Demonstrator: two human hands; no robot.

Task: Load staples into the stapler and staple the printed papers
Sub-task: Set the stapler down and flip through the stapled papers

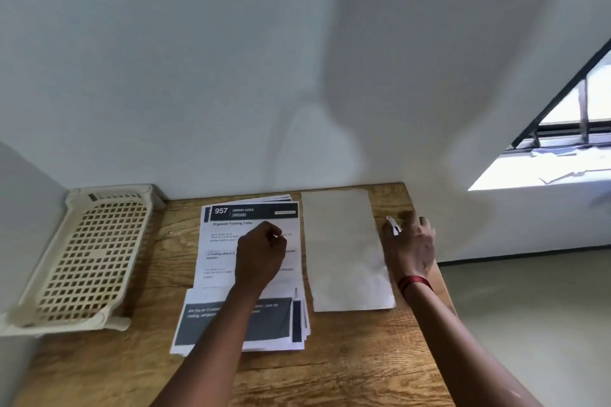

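**While Papers Wait, Stapler Is Taken Up**

As seen from the head view, what seems a white stapler [393, 227] is pinched by the right hand [411, 247] at the desk [330, 357] edge. Left hand [261, 254] is curled over the papers [251, 218]; its contents cannot be told. Sheets could be skewed if unpressed.

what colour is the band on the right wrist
Red. The band shows best in the head view, the only one here.
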